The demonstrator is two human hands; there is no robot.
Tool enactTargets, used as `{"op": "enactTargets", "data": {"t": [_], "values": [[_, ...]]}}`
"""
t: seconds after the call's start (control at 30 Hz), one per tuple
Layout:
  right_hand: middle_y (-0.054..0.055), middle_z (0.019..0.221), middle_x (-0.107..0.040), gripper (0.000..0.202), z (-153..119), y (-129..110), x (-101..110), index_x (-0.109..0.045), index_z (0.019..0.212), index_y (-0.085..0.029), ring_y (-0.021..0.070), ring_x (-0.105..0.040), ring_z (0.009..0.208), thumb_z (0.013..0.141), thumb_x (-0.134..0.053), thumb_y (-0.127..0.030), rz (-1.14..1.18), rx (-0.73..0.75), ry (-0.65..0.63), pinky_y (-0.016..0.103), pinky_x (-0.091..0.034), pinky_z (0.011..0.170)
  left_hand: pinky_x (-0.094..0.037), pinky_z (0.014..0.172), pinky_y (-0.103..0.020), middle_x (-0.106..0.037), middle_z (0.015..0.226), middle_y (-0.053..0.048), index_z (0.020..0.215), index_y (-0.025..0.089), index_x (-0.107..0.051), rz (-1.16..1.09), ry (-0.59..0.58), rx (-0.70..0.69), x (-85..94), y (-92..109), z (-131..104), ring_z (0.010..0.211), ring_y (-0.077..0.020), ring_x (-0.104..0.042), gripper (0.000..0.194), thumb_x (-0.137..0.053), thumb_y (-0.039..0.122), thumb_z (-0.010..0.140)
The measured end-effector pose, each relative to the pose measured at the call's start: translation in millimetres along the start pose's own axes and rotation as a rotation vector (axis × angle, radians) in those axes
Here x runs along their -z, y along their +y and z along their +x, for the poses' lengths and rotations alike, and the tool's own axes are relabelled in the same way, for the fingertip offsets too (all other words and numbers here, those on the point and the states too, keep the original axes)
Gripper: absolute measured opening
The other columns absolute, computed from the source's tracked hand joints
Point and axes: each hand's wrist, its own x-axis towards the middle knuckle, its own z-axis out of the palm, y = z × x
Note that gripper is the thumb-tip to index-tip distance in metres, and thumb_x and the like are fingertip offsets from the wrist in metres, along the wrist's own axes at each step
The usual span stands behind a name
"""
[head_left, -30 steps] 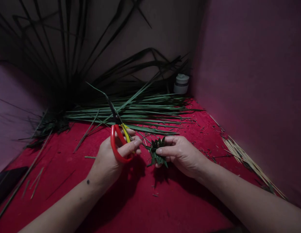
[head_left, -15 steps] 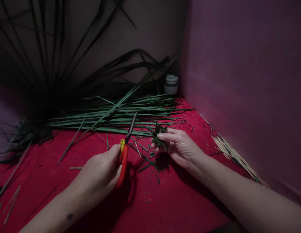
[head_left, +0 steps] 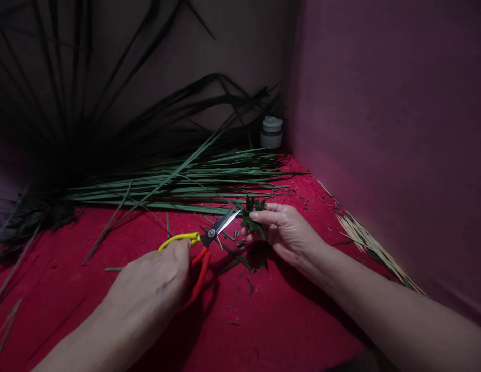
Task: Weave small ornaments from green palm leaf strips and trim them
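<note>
My left hand (head_left: 155,281) is closed round the yellow and red handles of the scissors (head_left: 211,233), whose blades point up and right at the green leaf piece. Between the thumb and fingers of my right hand (head_left: 289,230) is that small dark green leaf piece (head_left: 254,217), with several pointed tips. The blade tips are close beside its left side; whether they touch it I cannot tell. Long green leaf strips (head_left: 178,188) lie behind both hands. Small green clippings (head_left: 235,253) are scattered below the leaf piece.
A white lidded jar (head_left: 271,133) stands at the back near the corner. Thin pale sticks (head_left: 370,248) lie along the right wall. Dark long leaves (head_left: 34,212) bunch at the left, and everything rests on a red cloth (head_left: 287,320).
My left hand has turned the scissors, so the blades have swung from pointing up to pointing right, close to the leaf piece. My right hand has barely moved.
</note>
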Motion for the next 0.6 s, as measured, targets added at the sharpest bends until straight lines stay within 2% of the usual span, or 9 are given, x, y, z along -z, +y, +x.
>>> {"op": "enactTargets", "data": {"t": [0.13,0.23,0.47,0.57,0.6], "values": [[0.002,0.061,-0.061,0.025,0.1,1.5,1.4,-0.048,0.071,-0.014,0.0164,-0.063,0.051,0.061,-0.070,-0.010,-0.003,0.012,-0.041,0.028,-0.054,0.047,-0.019,0.046,-0.028,-0.050,0.049,-0.003,0.057,0.022,-0.052,0.054,-0.041,0.042,1.4,3.7,-0.1,0.041,-0.0164,-0.041,0.014,-0.057,0.015,0.068],[0.000,0.061,-0.060,0.025,0.2,2.2,1.4,-0.049,0.071,-0.014,0.0165,-0.063,0.050,0.060,-0.071,-0.010,0.013,0.013,-0.040,0.028,-0.053,0.046,-0.018,0.047,-0.029,-0.051,0.050,-0.005,0.057,0.021,-0.054,0.046,-0.027,0.055,0.2,3.4,-0.7,0.042,-0.0177,-0.042,0.014,-0.058,0.015,0.069],[0.001,0.063,-0.061,0.021,0.6,2.7,2.8,-0.053,0.070,-0.013,0.0159,-0.063,0.052,0.061,-0.072,-0.012,-0.022,0.019,-0.059,0.029,-0.054,0.049,-0.012,0.047,-0.029,-0.050,0.050,-0.004,0.061,0.021,-0.057,0.027,-0.009,0.056,-2.3,1.0,-2.5,0.041,-0.0154,-0.039,0.010,-0.064,0.017,0.066],[0.001,0.063,-0.061,0.018,0.4,2.5,2.8,-0.056,0.071,-0.012,0.0157,-0.063,0.053,0.062,-0.072,-0.012,-0.027,0.018,-0.071,0.029,-0.054,0.050,-0.011,0.048,-0.028,-0.049,0.048,-0.003,0.060,0.021,-0.057,0.043,-0.051,0.123,0.3,3.1,-3.7,0.041,-0.0147,-0.037,0.009,-0.063,0.018,0.066],[0.001,0.063,-0.061,0.017,0.4,2.4,2.8,-0.057,0.071,-0.012,0.0156,-0.063,0.054,0.062,-0.072,-0.011,-0.024,0.015,-0.078,0.029,-0.054,0.050,-0.011,0.048,-0.028,-0.048,0.048,-0.003,0.060,0.021,-0.057,-0.042,-0.064,0.148,1.2,4.1,-4.1,0.041,-0.0141,-0.036,0.009,-0.063,0.016,0.065]]}}
